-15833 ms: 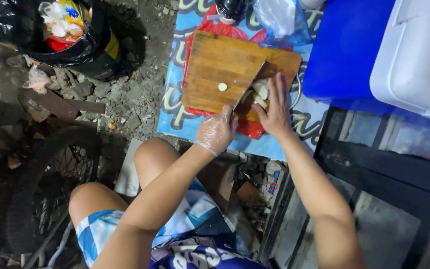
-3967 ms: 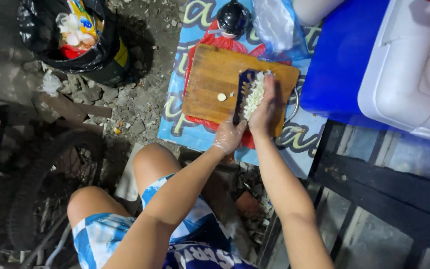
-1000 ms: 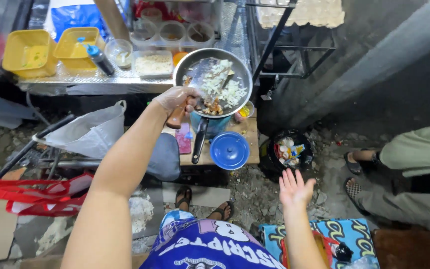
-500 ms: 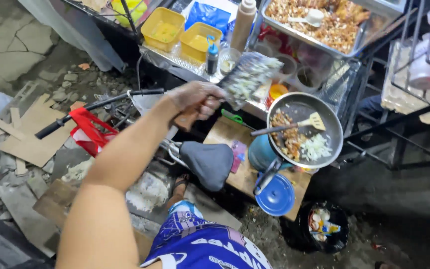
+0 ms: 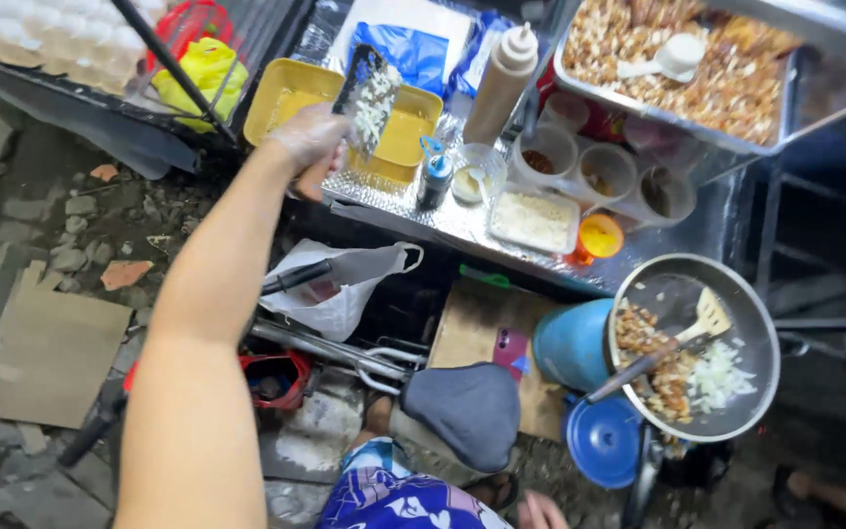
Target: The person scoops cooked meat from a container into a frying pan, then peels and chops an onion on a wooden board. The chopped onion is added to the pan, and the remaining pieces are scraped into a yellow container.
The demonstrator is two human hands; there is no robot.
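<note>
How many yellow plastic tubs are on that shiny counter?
2: one square yellow plastic tub left of the raised knife, the other yellow tub partly behind it. More may be hidden beyond the frame.

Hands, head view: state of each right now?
Left hand: closed on the handle of a cleaver carrying chopped white bits.
Right hand: only partly in frame at the bottom edge; cannot tell.

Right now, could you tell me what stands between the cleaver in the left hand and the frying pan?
In the head view, between the cleaver and the frying pan stand a small blue-capped bottle, a rectangular tub of pale crumbs and an orange lid.
</note>
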